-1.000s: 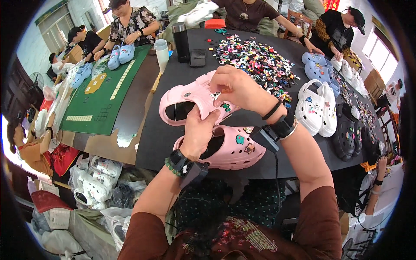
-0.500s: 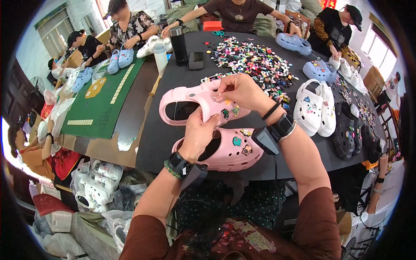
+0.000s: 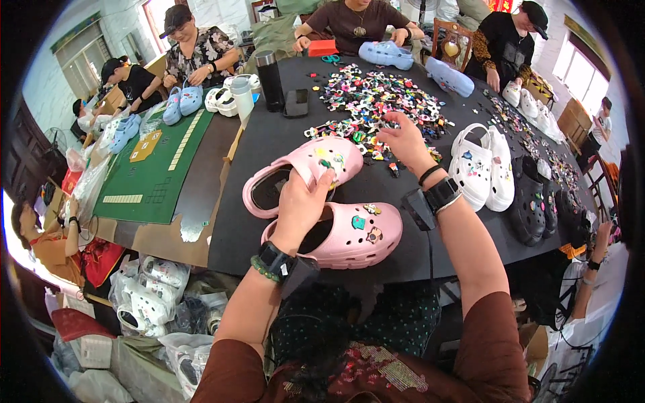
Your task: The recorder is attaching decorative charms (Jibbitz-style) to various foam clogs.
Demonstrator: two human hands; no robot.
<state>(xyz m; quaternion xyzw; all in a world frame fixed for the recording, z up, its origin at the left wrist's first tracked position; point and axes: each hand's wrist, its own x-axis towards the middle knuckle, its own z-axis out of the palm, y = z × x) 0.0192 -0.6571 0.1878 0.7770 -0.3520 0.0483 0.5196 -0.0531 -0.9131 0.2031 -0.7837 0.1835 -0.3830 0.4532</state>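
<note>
My left hand (image 3: 301, 207) grips a pink clog (image 3: 346, 151) at its opening, with the thumb over the edge of the upper. Several small colourful charms sit on that clog's toe. Closer to me, a second pink clog (image 3: 332, 250) rests on the black table, bearing a green charm (image 3: 358, 222) and a brown animal-shaped charm (image 3: 374, 235). My right hand (image 3: 410, 144) hovers at the near edge of a heap of mixed shoe charms (image 3: 376, 94). Its fingers are parted, and I make out nothing between them.
White clogs (image 3: 474, 178) and black clogs (image 3: 531, 211) stand to the right. A black bottle (image 3: 270, 82), a pale bottle (image 3: 241, 97) and a phone (image 3: 296, 103) are at the back left. Co-workers sit around the tables; blue clogs (image 3: 386, 55) lie near one person's hands.
My right hand has left the pink clog's toe and moved right to the charm heap. The held clog has been lowered and turned. Across the table, a person has brought their hands inward to a blue clog.
</note>
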